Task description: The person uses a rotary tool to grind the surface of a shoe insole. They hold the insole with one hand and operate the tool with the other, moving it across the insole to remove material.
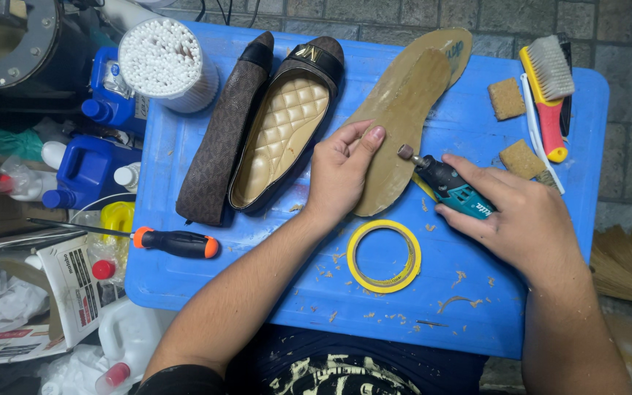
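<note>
Insole [396, 124] pinned flat on blue table [550, 307] by left hand [341, 172]; right hand [521, 216] grips rotary tool [448, 183], tip at insole edge.

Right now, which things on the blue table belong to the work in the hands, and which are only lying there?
In use:
- left hand pressing down the tan sole
- right hand holding the teal rotary tool, its tip at the sole's edge

Lying about:
- pair of brown flat shoes
- yellow tape ring
- orange-handled screwdriver
- brush
- two sanding blocks
- tub of cotton swabs
</note>
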